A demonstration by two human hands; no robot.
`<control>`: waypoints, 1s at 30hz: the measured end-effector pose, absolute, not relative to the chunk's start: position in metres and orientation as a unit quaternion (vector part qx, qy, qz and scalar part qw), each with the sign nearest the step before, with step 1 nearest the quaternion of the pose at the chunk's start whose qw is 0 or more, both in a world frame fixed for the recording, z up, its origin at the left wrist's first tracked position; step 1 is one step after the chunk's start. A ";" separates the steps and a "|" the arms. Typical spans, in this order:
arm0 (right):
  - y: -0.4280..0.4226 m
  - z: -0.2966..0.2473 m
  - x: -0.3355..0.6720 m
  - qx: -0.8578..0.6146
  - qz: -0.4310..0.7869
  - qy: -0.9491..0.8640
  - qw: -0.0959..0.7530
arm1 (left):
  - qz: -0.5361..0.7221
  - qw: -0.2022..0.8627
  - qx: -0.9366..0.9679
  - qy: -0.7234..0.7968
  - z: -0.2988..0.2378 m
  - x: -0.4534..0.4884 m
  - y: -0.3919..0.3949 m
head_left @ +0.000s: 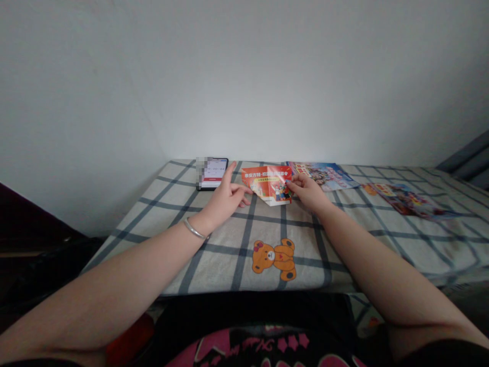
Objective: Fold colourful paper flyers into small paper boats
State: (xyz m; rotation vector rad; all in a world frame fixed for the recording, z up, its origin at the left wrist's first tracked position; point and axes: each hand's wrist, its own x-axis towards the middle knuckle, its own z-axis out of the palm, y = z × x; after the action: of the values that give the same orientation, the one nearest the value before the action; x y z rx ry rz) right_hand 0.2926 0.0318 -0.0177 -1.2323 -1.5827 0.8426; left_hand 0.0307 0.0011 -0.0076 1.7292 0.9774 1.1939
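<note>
Red printed paper catches our eye first: a creased leaflet [267, 182] with pale lettering and small cartoon figures, lying between the two hands on a checked tablecloth [219, 262]. We see the right hand [308, 192] gripping its right edge, thumb and fingers brought together on the paper. The left hand [225, 198] is spread, thumb pointing up and away from the index finger, which reaches to the leaflet's left edge; at this size we cannot quite tell whether that fingertip presses the paper or stops just beside it. The leaflet's lower left edge runs at a slant, so that side shows no square corner.

Just beyond the left hand we find a phone [214, 176] lying face up, its lit screen partly blurred. Behind the right hand lies a blue-toned sheet [338, 176], and farther to the right a colourful sheet [414, 200] rests apart from the hands. We note a silvery bangle [194, 229] on the left wrist, and nearer the table's front edge, a printed teddy bear [274, 259] on the cloth. A pale wall [244, 76] rises behind the table.
</note>
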 end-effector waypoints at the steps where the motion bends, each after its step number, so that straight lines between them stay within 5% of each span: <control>1: 0.032 -0.018 0.294 -0.508 0.342 -0.642 0.462 | 0.471 0.392 0.687 0.389 -0.007 0.030 0.001; 8: 0.031 -0.019 0.300 -0.561 0.243 -0.678 0.408 | 0.446 0.340 0.740 0.372 -0.014 0.026 0.005; 19: 0.013 -0.004 0.287 -0.567 0.197 -0.731 0.324 | 0.217 0.032 0.946 0.240 -0.004 0.028 -0.004; 30: 0.007 0.005 0.289 -0.540 0.132 -0.801 0.222 | 0.198 0.014 0.945 0.260 -0.009 0.026 -0.002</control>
State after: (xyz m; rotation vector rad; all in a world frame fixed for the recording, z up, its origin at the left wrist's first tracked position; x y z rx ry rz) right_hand 0.2885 0.0067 0.0048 -1.4920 -2.2130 0.3646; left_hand 0.0260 -0.0016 -0.0088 2.9424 0.8091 0.6179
